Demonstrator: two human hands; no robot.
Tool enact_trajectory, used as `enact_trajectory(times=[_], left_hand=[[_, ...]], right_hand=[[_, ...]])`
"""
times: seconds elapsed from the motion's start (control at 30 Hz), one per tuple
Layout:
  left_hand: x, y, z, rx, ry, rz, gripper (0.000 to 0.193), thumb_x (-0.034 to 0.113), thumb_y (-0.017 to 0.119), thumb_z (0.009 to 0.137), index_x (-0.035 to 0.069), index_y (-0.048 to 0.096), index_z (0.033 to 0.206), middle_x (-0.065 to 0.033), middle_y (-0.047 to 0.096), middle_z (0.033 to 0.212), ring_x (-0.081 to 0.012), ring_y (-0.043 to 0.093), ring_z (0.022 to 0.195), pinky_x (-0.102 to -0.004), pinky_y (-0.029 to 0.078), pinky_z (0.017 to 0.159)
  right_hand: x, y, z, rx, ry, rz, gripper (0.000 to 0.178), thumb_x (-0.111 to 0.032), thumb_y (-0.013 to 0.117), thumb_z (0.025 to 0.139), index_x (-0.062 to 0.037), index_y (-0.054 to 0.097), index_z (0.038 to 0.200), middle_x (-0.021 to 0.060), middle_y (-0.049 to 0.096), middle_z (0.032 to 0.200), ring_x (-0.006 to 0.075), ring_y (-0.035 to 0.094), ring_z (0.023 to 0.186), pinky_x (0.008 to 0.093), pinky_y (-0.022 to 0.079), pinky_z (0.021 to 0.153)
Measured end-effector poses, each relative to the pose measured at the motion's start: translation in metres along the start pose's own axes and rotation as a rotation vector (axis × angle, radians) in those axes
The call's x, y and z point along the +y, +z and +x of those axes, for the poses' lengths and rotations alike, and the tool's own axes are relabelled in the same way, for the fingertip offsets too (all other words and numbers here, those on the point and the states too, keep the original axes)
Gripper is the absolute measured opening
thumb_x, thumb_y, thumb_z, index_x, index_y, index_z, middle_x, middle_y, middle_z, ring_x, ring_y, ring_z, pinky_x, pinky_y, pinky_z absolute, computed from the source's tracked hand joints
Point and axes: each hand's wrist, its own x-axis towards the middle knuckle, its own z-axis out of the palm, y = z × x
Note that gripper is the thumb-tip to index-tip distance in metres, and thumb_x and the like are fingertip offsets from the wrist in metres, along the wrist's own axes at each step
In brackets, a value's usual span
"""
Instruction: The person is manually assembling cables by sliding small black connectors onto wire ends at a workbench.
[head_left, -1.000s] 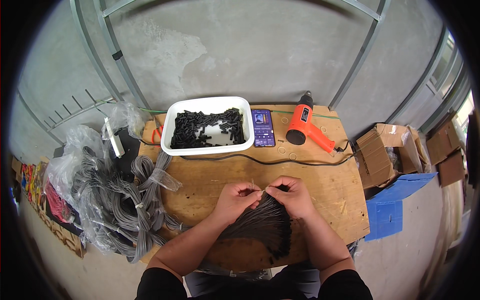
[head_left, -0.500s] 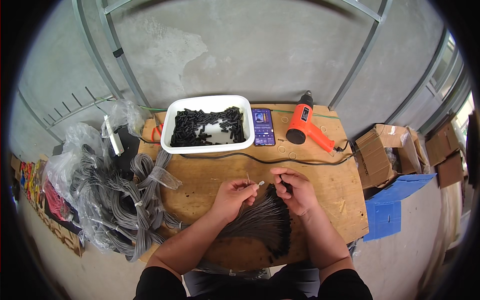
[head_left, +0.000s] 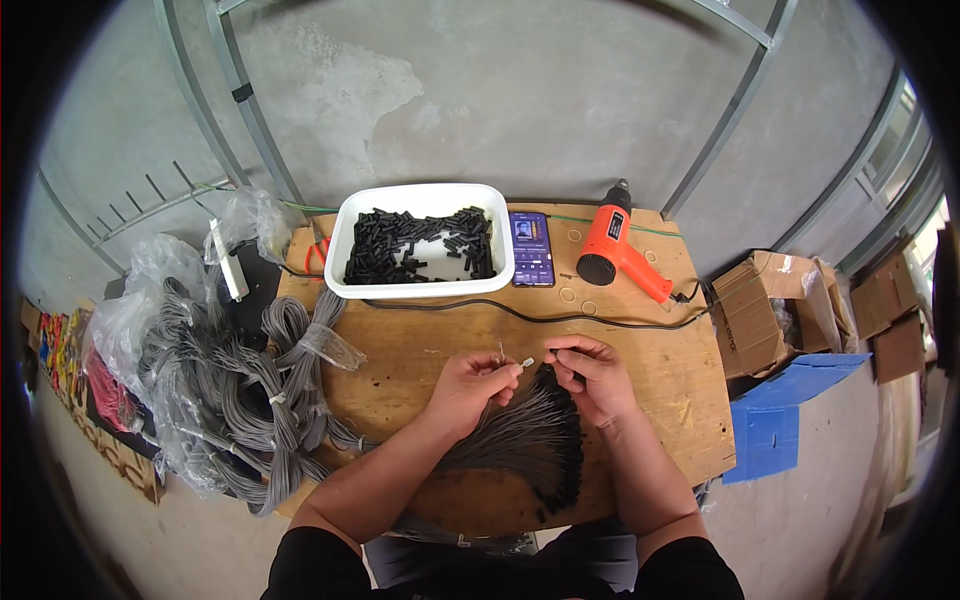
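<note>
My left hand (head_left: 466, 392) is closed in a pinch on a thin grey cable, and a small white connector (head_left: 528, 362) sticks out past the fingertips. Just to its right, my right hand (head_left: 594, 380) is closed too. Between its thumb and forefinger shows a small black sleeve (head_left: 553, 351), mostly covered by the fingers. A slight gap parts the sleeve from the connector. Below and between my forearms, a fanned bundle of grey cables (head_left: 505, 436) lies on the wooden table, its black-sleeved ends gathered toward my right forearm.
Behind my hands stands a white tray (head_left: 425, 291) of loose black sleeves. A phone (head_left: 532, 250) and an orange heat gun (head_left: 625, 255) lie right of it, a black cord (head_left: 470, 303) running in front. Coiled grey cables (head_left: 270, 420) crowd the left; cardboard boxes (head_left: 750, 310) stand right.
My right fingers have straightened into a pinch, bringing the black sleeve to the fingertips and closer to the connector. The left hand has barely moved; the view has shifted slightly.
</note>
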Motion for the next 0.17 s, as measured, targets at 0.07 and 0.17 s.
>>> enact_trajectory(times=[0.07,0.17], left_hand=[[0.0005,-0.0001,0.0002,-0.005,0.002,-0.003,0.011,0.012,0.070,0.091,0.002,0.067,0.095,-0.0027,0.065,0.078,-0.0100,0.059,0.064,-0.0230,0.048,0.060],[0.0004,-0.0002,0.0006,-0.014,0.007,-0.012,0.013,0.013,0.070,0.091,0.001,0.067,0.096,-0.0029,0.065,0.078,-0.0101,0.059,0.065,-0.0230,0.048,0.060]], right_hand=[[0.0026,-0.0025,0.0005,-0.025,-0.036,-0.097,0.023,0.000,0.064,0.092,0.0015,0.066,0.115,0.0100,0.069,0.091,0.0045,0.046,0.059,0.0178,0.033,0.050],[0.0086,-0.0105,0.0018,-0.050,-0.061,-0.175,0.028,0.000,0.062,0.092,-0.0007,0.065,0.121,0.0144,0.070,0.101,0.0058,0.047,0.060,0.0189,0.034,0.051]])
